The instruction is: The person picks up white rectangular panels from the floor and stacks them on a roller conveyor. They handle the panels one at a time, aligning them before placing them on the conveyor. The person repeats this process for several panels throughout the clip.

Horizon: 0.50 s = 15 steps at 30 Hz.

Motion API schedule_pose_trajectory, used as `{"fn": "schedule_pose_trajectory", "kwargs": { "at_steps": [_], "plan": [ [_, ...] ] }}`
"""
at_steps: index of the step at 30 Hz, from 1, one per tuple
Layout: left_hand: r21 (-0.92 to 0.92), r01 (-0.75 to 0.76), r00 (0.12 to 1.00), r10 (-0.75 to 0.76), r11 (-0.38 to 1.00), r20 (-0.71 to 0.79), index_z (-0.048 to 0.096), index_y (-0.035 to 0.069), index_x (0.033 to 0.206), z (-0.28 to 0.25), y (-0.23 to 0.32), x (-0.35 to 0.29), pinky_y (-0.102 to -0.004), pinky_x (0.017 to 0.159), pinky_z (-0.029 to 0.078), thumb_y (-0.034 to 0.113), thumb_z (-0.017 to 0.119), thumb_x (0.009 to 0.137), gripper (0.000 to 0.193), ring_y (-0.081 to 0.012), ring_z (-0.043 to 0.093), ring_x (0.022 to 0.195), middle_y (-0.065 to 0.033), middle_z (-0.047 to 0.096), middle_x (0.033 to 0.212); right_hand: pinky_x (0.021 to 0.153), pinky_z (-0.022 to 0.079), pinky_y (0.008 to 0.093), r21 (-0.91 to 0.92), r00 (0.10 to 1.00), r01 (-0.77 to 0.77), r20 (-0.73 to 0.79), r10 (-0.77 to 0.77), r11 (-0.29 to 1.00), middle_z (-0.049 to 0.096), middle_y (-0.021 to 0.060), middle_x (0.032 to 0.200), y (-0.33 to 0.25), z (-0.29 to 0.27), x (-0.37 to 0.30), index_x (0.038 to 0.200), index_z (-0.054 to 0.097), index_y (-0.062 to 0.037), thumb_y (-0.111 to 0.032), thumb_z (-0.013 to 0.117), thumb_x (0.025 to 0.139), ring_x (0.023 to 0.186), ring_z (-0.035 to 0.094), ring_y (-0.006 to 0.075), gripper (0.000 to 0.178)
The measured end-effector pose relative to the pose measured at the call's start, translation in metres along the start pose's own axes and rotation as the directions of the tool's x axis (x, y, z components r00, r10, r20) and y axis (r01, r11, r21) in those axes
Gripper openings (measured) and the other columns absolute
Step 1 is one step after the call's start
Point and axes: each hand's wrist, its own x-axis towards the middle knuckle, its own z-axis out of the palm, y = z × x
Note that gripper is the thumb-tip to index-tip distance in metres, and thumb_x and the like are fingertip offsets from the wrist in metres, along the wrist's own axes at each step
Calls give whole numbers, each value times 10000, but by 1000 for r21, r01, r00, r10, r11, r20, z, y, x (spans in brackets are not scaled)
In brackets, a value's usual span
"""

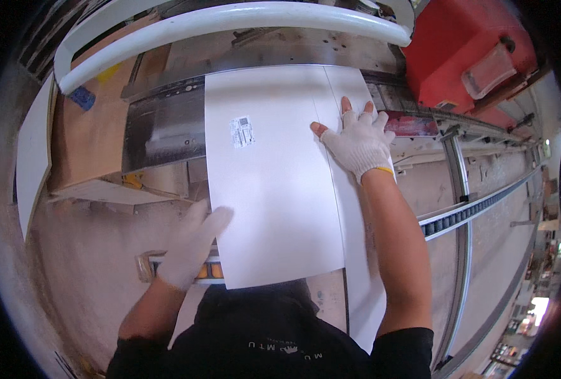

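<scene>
A white panel (271,183) with a small printed label (242,131) lies lengthwise before me, its far end at a metal edge. Along its right side runs a narrower white strip (350,202), separated by a thin dark line. My right hand (359,142), in a white knitted glove with some bare fingertips, rests spread on the strip near the far end; its thumb reaches across the line onto the panel. My left hand (192,243), gloved and slightly blurred, grips the panel's left edge nearer to me, thumb on top. Its other fingers are partly hidden.
A thick white tubular bar (242,18) arches across the far side. A red machine housing (463,57) stands at the far right. Metal rails and a roller track (476,205) extend rightward. A brown board (91,139) and a dark metal bed (163,129) are at the left.
</scene>
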Motion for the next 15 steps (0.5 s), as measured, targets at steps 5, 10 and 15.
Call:
{"fn": "schedule_pose_trajectory", "kwargs": {
  "at_steps": [5,10,15],
  "plan": [
    [-321,124,991,-101,939,87,688,-61,1345,33,0,12,-391,972,531,357,639,1105,484,-209,670,1083,-136,728,1185,1308,235,646,-15,998,-6,58,7,1000,239,264,1807,-1,-11,-2,1772,284,-200,-840,470,1002,1661,205,490,1019],
    [-524,152,988,-137,838,67,701,-70,1313,43,-9,14,-376,963,529,296,635,1108,424,-184,664,1059,-117,722,1185,1301,246,657,-5,999,8,32,-7,1000,249,258,1805,4,-1,1,1763,310,-183,-785,436,1042,1652,226,492,948],
    [-485,90,995,-61,870,75,697,-68,1309,40,-14,21,-378,954,536,285,643,1106,411,-191,667,1059,-112,721,1182,1305,306,582,85,997,36,-73,-30,996,290,283,1783,14,17,9,1728,388,-143,-607,480,1067,1637,262,490,813]
  ]
}}
